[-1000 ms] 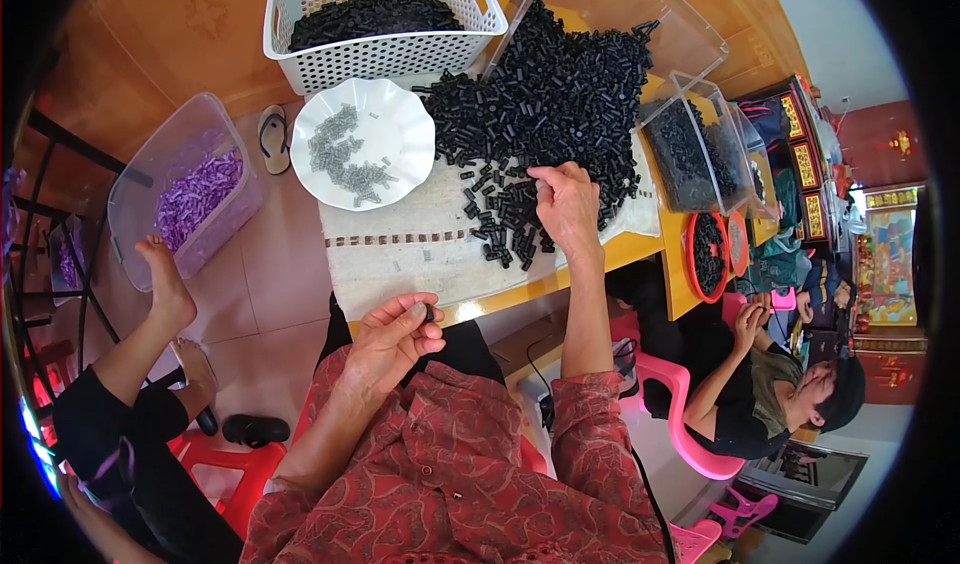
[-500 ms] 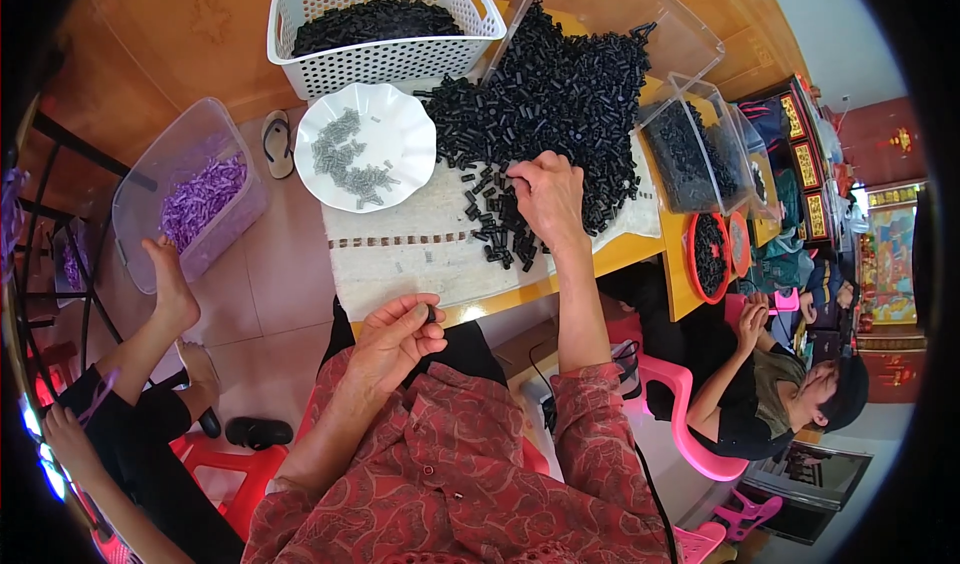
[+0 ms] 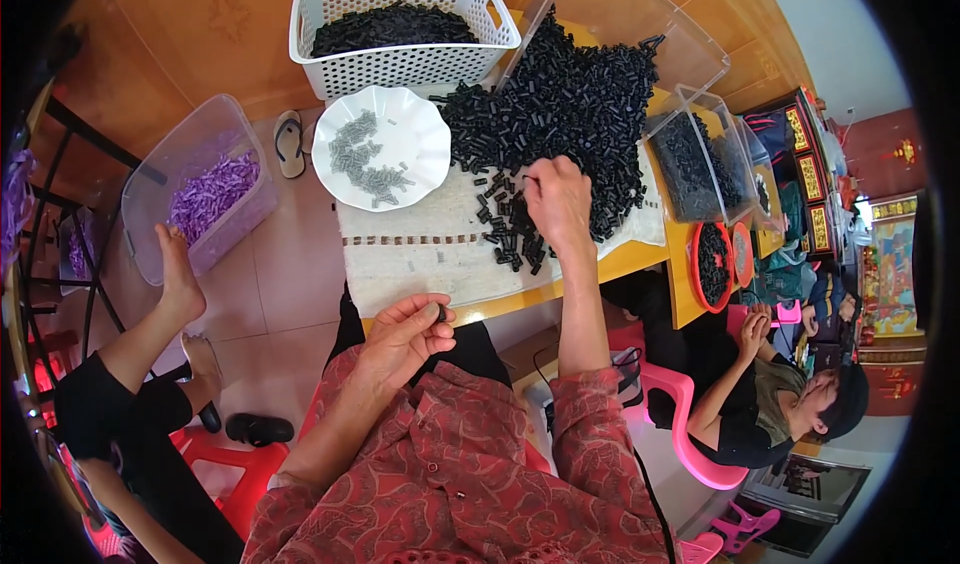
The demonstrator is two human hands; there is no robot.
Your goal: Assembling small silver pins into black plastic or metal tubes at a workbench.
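My left hand hovers at the near table edge, its fingers pinched on a small black tube piece. My right hand reaches out over the pale cloth and rests on the near edge of a large heap of small black tube pieces, fingertips curled down into them; whether it grips one I cannot tell. A white scalloped plate with several small grey parts sits left of the heap.
A white perforated basket of black pieces stands at the back. Clear bins and a red bowl of black pieces are at right. A clear tub of purple pieces sits on the floor left. A seated person's foot rests on it; another person sits right.
My right hand has slid left along the heap's near edge, its fingers curling into the pieces. My left hand stays near the table edge with its piece.
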